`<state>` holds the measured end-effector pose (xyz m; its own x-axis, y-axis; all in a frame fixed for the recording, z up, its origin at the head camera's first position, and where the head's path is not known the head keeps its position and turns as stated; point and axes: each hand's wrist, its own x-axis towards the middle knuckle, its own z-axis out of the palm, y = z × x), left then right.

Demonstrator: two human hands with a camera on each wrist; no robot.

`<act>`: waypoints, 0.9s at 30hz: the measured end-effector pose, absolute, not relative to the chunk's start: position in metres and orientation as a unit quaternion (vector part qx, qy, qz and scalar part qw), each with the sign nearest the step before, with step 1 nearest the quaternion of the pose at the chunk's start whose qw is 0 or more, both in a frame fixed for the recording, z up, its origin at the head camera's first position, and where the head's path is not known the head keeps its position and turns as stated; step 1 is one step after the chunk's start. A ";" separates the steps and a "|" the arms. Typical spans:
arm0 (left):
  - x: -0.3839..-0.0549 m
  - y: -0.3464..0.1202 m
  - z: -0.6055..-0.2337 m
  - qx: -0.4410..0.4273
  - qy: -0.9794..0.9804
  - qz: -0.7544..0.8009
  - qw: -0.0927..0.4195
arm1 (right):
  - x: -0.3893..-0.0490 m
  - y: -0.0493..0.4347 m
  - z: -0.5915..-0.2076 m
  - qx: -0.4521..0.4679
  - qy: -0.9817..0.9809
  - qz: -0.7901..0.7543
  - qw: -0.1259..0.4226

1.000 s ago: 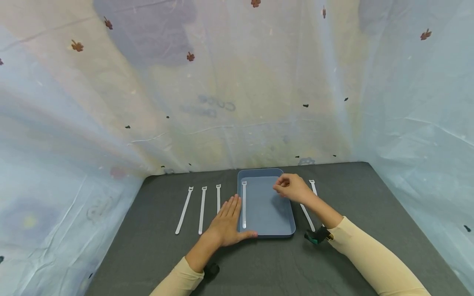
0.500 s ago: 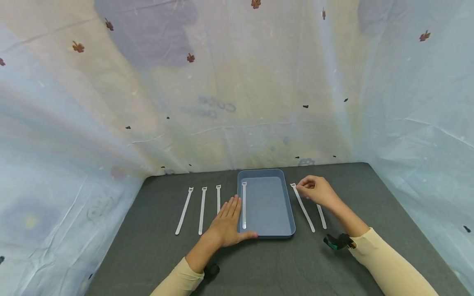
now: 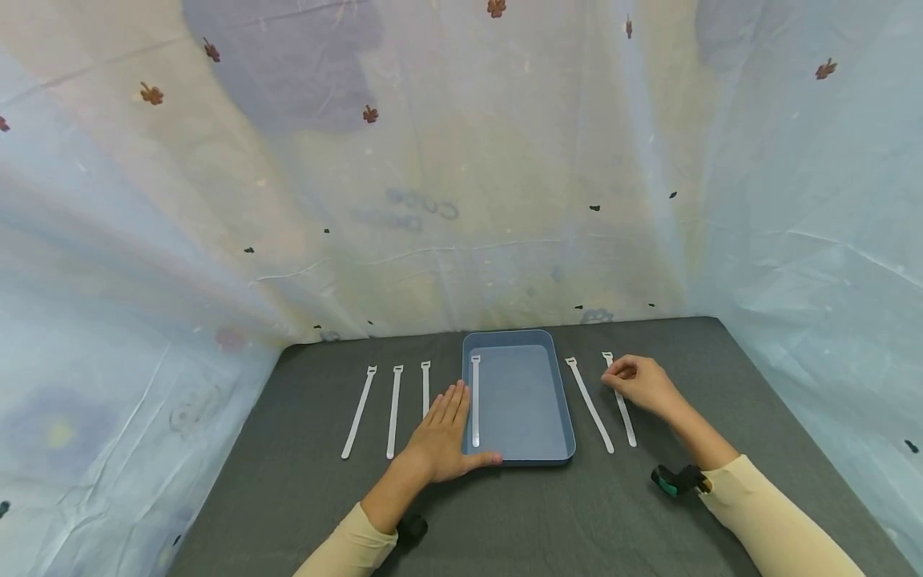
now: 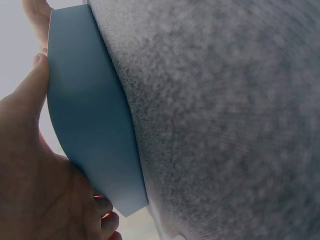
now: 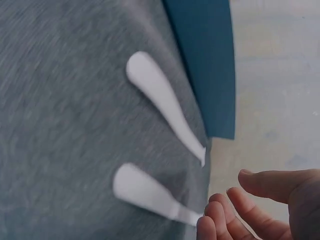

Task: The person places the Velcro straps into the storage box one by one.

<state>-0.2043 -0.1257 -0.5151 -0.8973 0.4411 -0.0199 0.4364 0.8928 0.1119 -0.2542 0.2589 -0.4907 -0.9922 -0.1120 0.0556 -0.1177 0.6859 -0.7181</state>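
My left hand rests against the left side and front corner of a blue rectangular tray, fingers straight along the side and thumb at the front edge. Inside the tray, near its left wall, lies one long white plastic strip with a slotted head. To the tray's right, two matching strips lie on the cloth. My right hand hovers by the head end of the outer strip, hiding part of it; in the right wrist view its thumb and fingers stand apart with nothing between them. The inner strip lies closer to the tray wall.
Left of the tray lie three more white strips, the nearest one partly hidden by my left hand. A dark grey cloth covers the table. A pale patterned sheet hangs behind and at both sides.
My right hand has moved rightward from over the tray, past the inner strip, to the head of the outer strip. My left hand, the tray and the strips have stayed put.
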 end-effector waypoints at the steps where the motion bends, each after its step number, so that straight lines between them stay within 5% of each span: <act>1: -0.204 -0.126 -0.515 0.225 0.973 0.054 0.023 | -0.255 0.261 -0.493 0.058 -0.920 0.387 0.005; 27: -0.200 -0.124 -0.506 0.225 0.973 0.042 0.032 | -0.273 0.276 -0.507 0.002 -0.935 0.355 -0.014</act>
